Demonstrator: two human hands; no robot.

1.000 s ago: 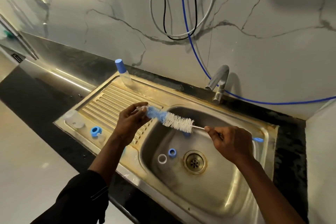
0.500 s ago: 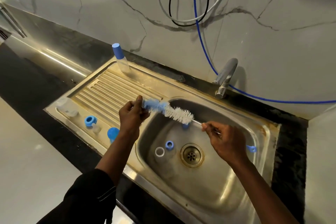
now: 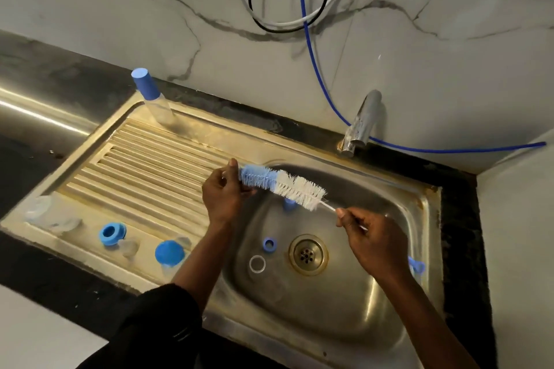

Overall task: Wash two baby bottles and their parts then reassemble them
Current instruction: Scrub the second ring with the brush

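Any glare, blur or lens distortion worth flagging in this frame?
Head view: a glare streak on the steel counter at far left; clear parts at the drainboard corner are smeared by blur; the wide-angle lens bows the sink rim; bottle brush, left hand and right hand are reasonably sharp.

— What is the left hand (image 3: pixel 223 192) doing?
— It is curling its fingers round the blue end of the bottle brush (image 3: pixel 284 186), its forearm stretching up out of a dark sleeve (image 3: pixel 156 323).
— And the right hand (image 3: pixel 374 240)?
— It is pinching the thin stem, knuckles up, its bare forearm angling in from the lower right.
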